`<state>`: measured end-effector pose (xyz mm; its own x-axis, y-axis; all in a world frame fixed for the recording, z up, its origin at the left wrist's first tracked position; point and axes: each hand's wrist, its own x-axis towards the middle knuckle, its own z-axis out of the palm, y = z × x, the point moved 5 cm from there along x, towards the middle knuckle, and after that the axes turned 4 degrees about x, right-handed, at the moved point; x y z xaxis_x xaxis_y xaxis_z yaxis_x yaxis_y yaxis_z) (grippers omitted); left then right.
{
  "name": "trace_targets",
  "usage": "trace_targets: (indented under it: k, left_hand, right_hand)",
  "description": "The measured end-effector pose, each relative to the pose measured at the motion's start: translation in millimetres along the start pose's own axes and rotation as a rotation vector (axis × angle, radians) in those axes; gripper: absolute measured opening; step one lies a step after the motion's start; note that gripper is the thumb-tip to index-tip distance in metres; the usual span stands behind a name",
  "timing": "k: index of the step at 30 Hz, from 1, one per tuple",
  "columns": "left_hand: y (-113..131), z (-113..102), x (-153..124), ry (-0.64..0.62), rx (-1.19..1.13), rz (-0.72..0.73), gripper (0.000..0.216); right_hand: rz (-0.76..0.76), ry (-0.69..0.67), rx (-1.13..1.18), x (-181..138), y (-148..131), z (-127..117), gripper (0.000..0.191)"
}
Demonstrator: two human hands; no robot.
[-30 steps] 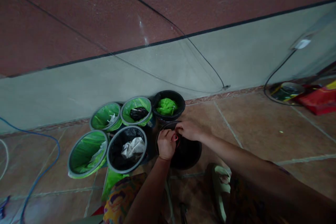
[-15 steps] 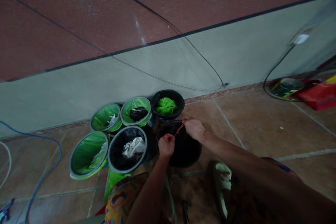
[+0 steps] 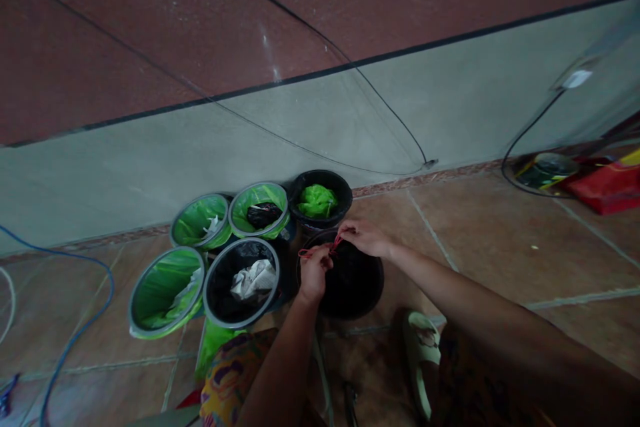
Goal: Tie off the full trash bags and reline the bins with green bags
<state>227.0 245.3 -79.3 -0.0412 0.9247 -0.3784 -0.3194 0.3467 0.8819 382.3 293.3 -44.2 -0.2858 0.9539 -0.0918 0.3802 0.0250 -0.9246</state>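
Because my fingertips grip it at two points, the thin red string [image 3: 336, 241] spans the gap between my left hand [image 3: 314, 275] and right hand [image 3: 369, 239], presumably so both control its tension. It sits just below the frame's centre, over the round black plastic bin [image 3: 367, 295]. Its long axis runs roughly crosswise, climbing towards the upper right; a loose loop points left beyond my left hand.

Left hand [image 3: 314, 275] and right hand [image 3: 365, 237] pinch what looks like red string [image 3: 335, 242] over a dark bin [image 3: 354, 295]; five more bins [image 3: 156, 283] stand left of and behind it on tiled floor [image 3: 493, 240] by a wall [image 3: 295, 123].
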Motion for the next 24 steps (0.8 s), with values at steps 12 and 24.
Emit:
trace_targets:
  k: [12,24]
  left_hand:
    - [1,1,-2,-0.032,-0.153,-0.142,0.027]
    - [0,13,-7,-0.155,0.621,0.233,0.014]
  right_hand:
    - [0.296,-0.107,0.286,-8,-5,-2,0.028]
    - [0.116,-0.323,0.091,-14,-34,15,0.021]
